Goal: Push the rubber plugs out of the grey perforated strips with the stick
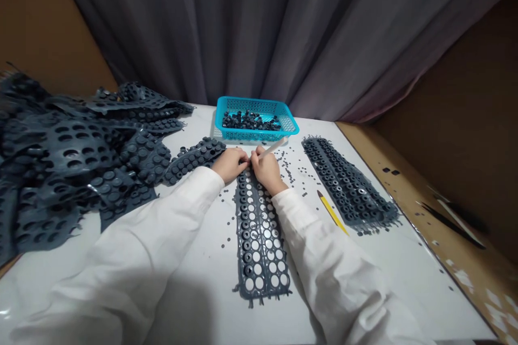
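Observation:
A long dark grey rubber sheet (pixel 259 237) lies in front of me, with rows of round holes showing white and small ring-shaped pieces along its left side. My left hand (pixel 231 164) is closed at the sheet's far end, fingertips on its edge and partly hidden. Beside it, my right hand (pixel 266 168) grips a slim whitish pen-like tool (pixel 275 146), its handle slanting up to the right. The tool's tip is hidden by the fingers. Both hands are close together over the far end of the sheet.
A blue basket (pixel 294 125) of small dark pieces stands behind the hands. A large heap of studded rubber sheets (pixel 76 156) covers the left. On the right lie another rubber sheet (pixel 348 186) and a yellow pen-shaped tool (pixel 332 212). Small dark discs litter the white tabletop (pixel 198 280).

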